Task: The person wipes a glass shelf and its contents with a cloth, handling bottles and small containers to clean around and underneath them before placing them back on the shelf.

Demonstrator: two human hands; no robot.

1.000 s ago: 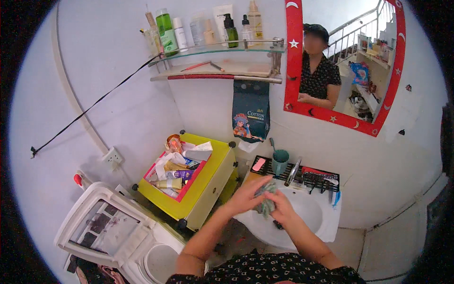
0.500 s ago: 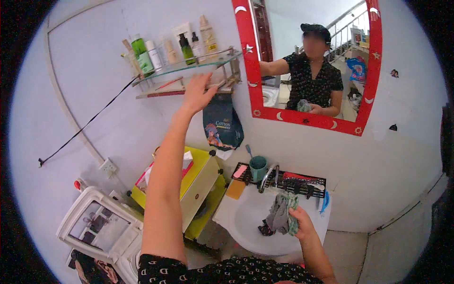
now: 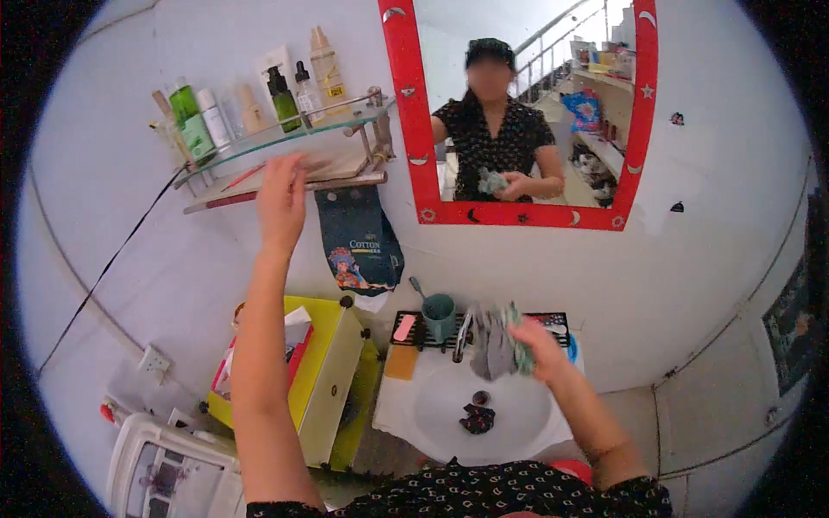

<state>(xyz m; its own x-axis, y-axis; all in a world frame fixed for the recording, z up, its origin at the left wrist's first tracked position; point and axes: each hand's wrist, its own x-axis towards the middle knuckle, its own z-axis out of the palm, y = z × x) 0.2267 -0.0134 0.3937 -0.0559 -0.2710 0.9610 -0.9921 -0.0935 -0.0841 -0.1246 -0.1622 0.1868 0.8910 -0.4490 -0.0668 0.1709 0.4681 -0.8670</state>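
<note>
My left hand (image 3: 283, 197) is raised in front of the lower tier (image 3: 335, 169) of a wall shelf, fingers stretched out and slightly blurred. Nothing shows in it; whether it touches the tier I cannot tell. A thin red stick-like item (image 3: 243, 178) lies on that tier beside the hand. My right hand (image 3: 540, 350) grips a crumpled grey and green cloth (image 3: 494, 352) above the white washbasin (image 3: 436, 410), partly hiding the tap (image 3: 462, 337). In the basin, near the drain, lies a small dark patterned cloth (image 3: 477, 420).
Bottles, among them a green pump bottle (image 3: 283, 99), stand on the glass shelf (image 3: 246, 145). Below hangs a dark printed bag (image 3: 358, 242). A red-framed mirror (image 3: 401, 112) is on the wall. A teal cup (image 3: 439, 319) stands behind the basin; a yellow cabinet (image 3: 324, 332) is left.
The view has shifted. My left hand has moved left along the lower tier, its fingers less spread. My right hand has lifted the cloth toward the tap, uncovering the dark cloth in the basin.
</note>
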